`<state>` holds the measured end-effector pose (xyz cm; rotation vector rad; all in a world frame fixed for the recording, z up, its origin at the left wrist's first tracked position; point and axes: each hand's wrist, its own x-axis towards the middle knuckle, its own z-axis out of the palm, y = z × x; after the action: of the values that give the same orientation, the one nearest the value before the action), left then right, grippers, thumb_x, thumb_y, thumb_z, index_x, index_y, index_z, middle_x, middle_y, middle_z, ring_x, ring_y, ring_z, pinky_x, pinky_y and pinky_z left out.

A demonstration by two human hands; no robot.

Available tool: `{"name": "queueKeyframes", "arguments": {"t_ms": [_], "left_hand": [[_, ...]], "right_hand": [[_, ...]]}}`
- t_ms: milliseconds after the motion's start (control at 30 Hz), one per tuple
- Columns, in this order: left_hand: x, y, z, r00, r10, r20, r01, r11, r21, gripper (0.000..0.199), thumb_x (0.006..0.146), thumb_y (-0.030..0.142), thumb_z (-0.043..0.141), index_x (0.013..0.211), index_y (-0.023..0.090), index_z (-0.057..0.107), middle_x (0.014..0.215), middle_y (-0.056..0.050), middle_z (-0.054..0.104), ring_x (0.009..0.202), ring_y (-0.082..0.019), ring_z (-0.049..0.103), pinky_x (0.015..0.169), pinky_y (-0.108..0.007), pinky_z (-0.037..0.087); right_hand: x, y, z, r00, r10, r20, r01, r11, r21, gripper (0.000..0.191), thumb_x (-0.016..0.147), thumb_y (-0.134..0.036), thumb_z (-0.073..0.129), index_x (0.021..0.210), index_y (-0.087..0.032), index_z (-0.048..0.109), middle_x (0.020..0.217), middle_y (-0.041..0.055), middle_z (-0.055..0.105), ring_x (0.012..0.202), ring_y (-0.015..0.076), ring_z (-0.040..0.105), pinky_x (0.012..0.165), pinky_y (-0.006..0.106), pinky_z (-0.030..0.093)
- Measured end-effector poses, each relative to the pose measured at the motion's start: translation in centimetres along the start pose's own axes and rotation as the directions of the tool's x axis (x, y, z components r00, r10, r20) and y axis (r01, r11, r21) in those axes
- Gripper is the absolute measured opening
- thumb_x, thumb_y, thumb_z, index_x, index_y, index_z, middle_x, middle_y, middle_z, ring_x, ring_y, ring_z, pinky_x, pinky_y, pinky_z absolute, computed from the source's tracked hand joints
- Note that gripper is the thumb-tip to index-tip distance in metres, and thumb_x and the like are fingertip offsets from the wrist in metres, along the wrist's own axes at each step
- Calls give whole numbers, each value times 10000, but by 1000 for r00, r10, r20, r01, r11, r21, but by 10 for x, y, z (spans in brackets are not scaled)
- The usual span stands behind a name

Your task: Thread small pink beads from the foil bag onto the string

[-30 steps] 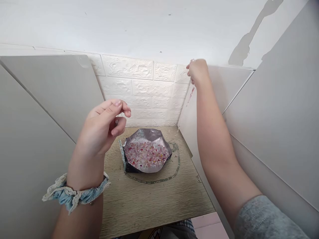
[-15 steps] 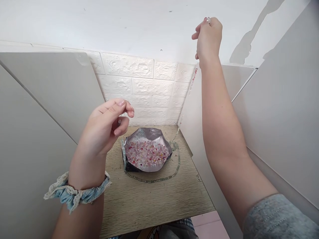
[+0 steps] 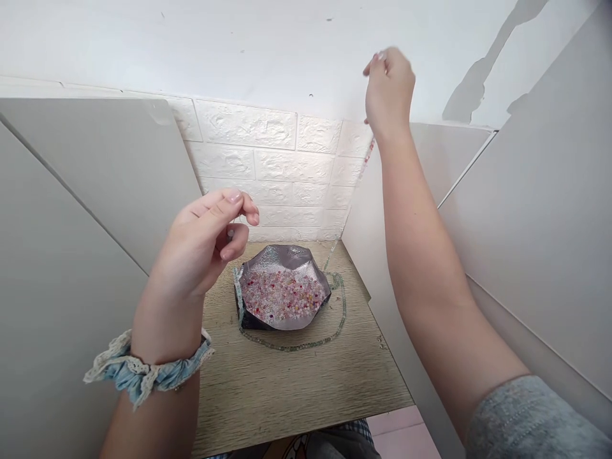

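Observation:
A long bead strand curves on the wooden tabletop around the front of a silvery pouch. Pink, red and clear beads fill the open pouch. The strand's right part rises along the wall to my right hand, lifted high with its fingers closed; pink and red beads hang just below it. On the left, my left hand is closed in a pinch above the pouch's left side. A thin thread shows at its fingers, and pale blue beads of the strand hang below the hand. The fingertips' exact grip is partly hidden.
Grey-white panels stand on the left and a pale panel on the right, walling in the table. White brick-patterned wall rises behind. A few loose beads lie near the table's right edge.
My right hand has come down a little and to the left, and the raised part of the strand has shifted left with it. My left hand stays nearly where it was.

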<state>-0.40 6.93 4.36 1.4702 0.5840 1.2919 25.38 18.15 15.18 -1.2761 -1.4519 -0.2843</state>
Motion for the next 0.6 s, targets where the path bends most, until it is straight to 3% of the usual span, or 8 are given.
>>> {"name": "queueKeyframes", "arguments": {"t_ms": [67, 133, 233, 333, 500, 600], "left_hand": [[0, 0, 0, 1000, 1, 2, -1, 1000, 18, 176, 760, 293, 480, 658, 158, 531, 672, 11, 492, 354, 6, 265, 315, -180, 149], [0, 0, -1, 1000, 2, 5, -2, 1000, 25, 180, 758, 302, 480, 661, 157, 526, 671, 10, 496, 357, 5, 270, 319, -178, 157], [0, 0, -1, 1000, -4, 6, 4, 1000, 27, 175, 753, 306, 483, 665, 161, 524, 667, 9, 496, 355, 3, 269, 320, -181, 157], [-1, 1, -1, 1000, -17, 10, 16, 999, 41, 171, 749, 306, 483, 663, 165, 528, 670, 4, 497, 354, -2, 268, 323, -190, 158], [-1, 2, 0, 1000, -22, 13, 22, 999, 42, 168, 733, 307, 496, 644, 169, 534, 654, 0, 498, 352, -8, 257, 329, -208, 142], [-1, 2, 0, 1000, -17, 11, 17, 999, 37, 168, 733, 305, 496, 645, 168, 535, 639, 2, 500, 351, -10, 251, 335, -209, 139]], "right_hand": [[-12, 9, 6, 996, 87, 23, -85, 994, -66, 248, 857, -276, 210, 746, -167, 403, 828, 48, 470, 714, 98, 399, 708, 317, 401], [-26, 22, 13, 966, 228, 124, -211, 968, -138, 265, 859, -291, 240, 775, -141, 442, 801, 59, 481, 693, 108, 446, 663, 317, 424], [-53, 45, 28, 858, 392, 332, -316, 912, -261, 272, 846, -314, 273, 876, -128, 469, 871, 90, 511, 644, 132, 514, 563, 299, 454], [-85, 67, 47, 666, 529, 526, -298, 835, -463, 279, 815, -277, 325, 950, -96, 489, 914, 136, 556, 644, 152, 548, 509, 266, 457], [-141, 93, 77, 466, 617, 634, -261, 781, -568, 180, 706, -158, 510, 831, -53, 586, 833, 140, 620, 672, 165, 584, 591, 248, 453], [-169, 105, 87, 403, 637, 657, -233, 766, -599, 216, 737, -188, 513, 912, -78, 577, 944, 125, 605, 766, 156, 584, 664, 251, 454]]}}
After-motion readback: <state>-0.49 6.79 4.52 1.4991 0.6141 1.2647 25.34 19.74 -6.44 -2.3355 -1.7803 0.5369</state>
